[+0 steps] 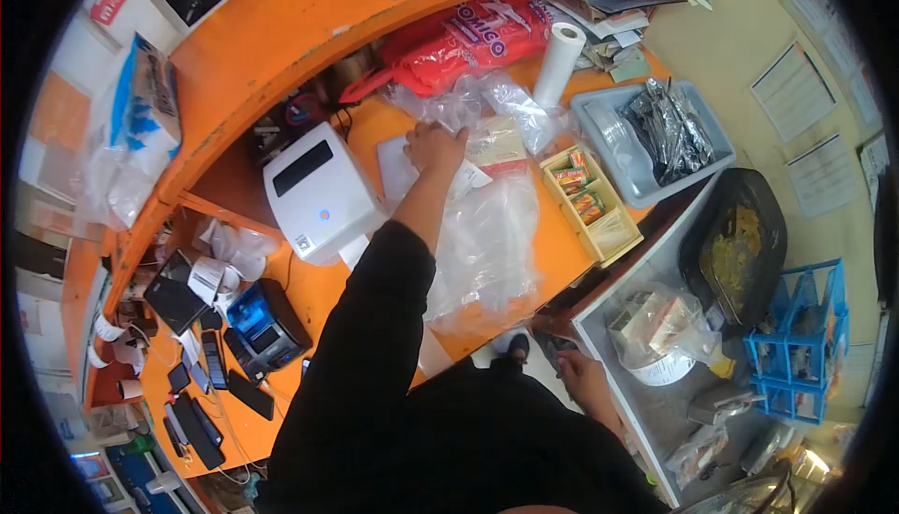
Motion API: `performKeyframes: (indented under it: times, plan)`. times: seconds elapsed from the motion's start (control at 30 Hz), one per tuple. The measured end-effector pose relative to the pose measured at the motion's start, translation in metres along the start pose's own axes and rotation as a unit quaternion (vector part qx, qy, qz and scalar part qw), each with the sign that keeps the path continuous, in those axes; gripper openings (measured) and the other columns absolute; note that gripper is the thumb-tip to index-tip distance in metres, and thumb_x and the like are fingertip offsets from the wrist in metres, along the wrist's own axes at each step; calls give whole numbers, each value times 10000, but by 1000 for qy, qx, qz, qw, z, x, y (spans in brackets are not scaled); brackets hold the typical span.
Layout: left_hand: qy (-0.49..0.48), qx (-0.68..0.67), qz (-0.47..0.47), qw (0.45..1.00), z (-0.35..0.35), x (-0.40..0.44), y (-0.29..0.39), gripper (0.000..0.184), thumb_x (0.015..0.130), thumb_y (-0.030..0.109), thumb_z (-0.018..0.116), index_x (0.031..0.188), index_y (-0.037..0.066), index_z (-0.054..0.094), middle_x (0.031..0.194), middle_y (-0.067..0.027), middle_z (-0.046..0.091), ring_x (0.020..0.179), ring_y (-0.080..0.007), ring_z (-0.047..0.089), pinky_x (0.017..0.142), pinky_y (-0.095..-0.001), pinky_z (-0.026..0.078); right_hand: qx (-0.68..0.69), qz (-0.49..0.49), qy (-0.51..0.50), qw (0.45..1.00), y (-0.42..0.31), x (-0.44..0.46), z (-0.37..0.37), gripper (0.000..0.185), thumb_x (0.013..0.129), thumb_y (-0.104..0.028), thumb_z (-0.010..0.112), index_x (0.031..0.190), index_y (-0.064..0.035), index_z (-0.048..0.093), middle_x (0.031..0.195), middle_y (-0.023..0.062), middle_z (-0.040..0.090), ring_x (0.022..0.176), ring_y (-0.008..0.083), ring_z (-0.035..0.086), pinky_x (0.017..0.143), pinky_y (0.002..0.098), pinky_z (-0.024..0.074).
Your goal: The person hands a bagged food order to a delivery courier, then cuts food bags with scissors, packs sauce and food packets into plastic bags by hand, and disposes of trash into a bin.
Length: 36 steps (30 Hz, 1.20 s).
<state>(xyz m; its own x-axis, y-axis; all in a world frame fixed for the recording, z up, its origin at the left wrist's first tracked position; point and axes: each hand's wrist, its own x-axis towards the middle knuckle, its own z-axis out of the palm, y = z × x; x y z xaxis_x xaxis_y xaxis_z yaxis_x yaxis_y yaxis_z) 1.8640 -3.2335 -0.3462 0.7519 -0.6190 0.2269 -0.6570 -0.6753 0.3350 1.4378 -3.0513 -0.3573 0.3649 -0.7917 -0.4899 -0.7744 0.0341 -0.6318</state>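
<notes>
Left hand over the clear plastic bags on the counter

The clear plastic bags [487, 247] lay spread on the orange counter [560, 259], in front of the person. The left hand [435, 147] was at their upper left side, with the back of the hand turned up. Its fingers were bent downward, close to the crumpled plastic [445, 107] that lay above them; whether they gripped something I cannot tell, because the hand covered its own fingertips. Just right of this hand there was a white slip [468, 178], and beside it a beige packet [496, 142] with a red band.

The right hand [585, 383] was well apart from the bags, low beside the grey worktop [626, 418]. Its fingers were curled, but I cannot tell whether they held anything.

Farther out, a white machine [323, 191] stood left of the left arm. Behind the bags lay a red bag [478, 41], and a white roll [560, 65] stood near it. To the right was a yellow box [621, 250] with small packets [588, 205].
</notes>
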Motion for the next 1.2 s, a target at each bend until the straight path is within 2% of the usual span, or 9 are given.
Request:
performKeyframes:
  times: [0.1, 0.2, 0.37, 0.4, 0.53, 0.63, 0.93, 1.07, 1.2]
  plan:
    - [50, -82, 115, 989, 14, 3, 7, 352, 796, 320, 593, 968, 18, 647, 1058, -166, 597, 979, -338, 542, 829, -469, 414, 35, 32, 25, 999, 3, -7, 12, 193, 887, -185, 573, 1016, -70, 658, 698, 102, 677, 663, 245, 671, 653, 347, 507]
    - [32, -131, 182, 974, 11, -23, 6, 275, 756, 247, 591, 927, 38, 646, 1004, -149, 596, 920, -334, 538, 812, -453, 412, 76, 44, 37, 995, 20, -9, 33, 193, 887, -175, 568, 1026, -70, 651, 699, 100, 678, 634, 232, 662, 628, 337, 500]
    - [95, -252, 303, 914, -32, -83, 9, 201, 711, 232, 619, 827, 69, 635, 938, -101, 573, 885, -292, 528, 792, -415, 406, -6, 24, 17, 1000, -12, -16, 29, 184, 889, -160, 565, 1028, -70, 645, 695, 95, 676, 555, 201, 631, 562, 316, 484]
    - [98, -261, 319, 906, -33, -95, 9, 193, 696, 232, 625, 808, 75, 633, 928, -88, 568, 873, -279, 524, 786, -408, 404, 2, 50, -5, 999, -22, -16, 27, 192, 901, -160, 562, 1049, -66, 640, 690, 80, 673, 514, 162, 604, 524, 295, 472]
    - [169, -302, 350, 871, -25, -125, 7, 163, 621, 254, 635, 682, 111, 585, 816, -36, 506, 806, -223, 494, 735, -367, 389, 29, 62, -15, 998, -9, -17, 28, 207, 924, -155, 556, 1099, -74, 632, 714, 55, 672, 513, 100, 574, 510, 261, 463]
    - [120, -268, 334, 896, -15, -135, 8, 203, 638, 249, 652, 769, 94, 634, 896, -55, 516, 877, -246, 500, 763, -382, 391, 55, 91, -24, 994, -9, -22, 24, 203, 927, -151, 554, 1095, -71, 635, 714, 62, 669, 527, 91, 570, 509, 257, 458]
    - [124, -276, 316, 899, -21, -111, 14, 229, 619, 289, 711, 737, 102, 651, 920, -44, 519, 879, -230, 488, 800, -372, 376, 16, 115, -37, 993, -9, -25, 23, 213, 926, -142, 553, 1106, -60, 632, 719, 71, 664, 530, 96, 556, 509, 251, 449]
    - [124, -280, 316, 898, -21, -107, 13, 226, 625, 292, 710, 729, 100, 653, 942, -52, 521, 900, -240, 488, 808, -387, 377, 6, 138, -64, 988, -21, -22, 24, 214, 927, -107, 551, 1100, 2, 615, 779, 55, 655, 631, 89, 579, 530, 227, 456]
    - [105, -292, 307, 900, -26, -102, 10, 231, 657, 278, 702, 750, 74, 646, 992, -69, 544, 955, -270, 495, 822, -404, 377, 0, 128, -64, 990, -26, -17, 26, 217, 924, -103, 555, 1107, -3, 614, 775, 58, 654, 602, 90, 552, 532, 235, 452]
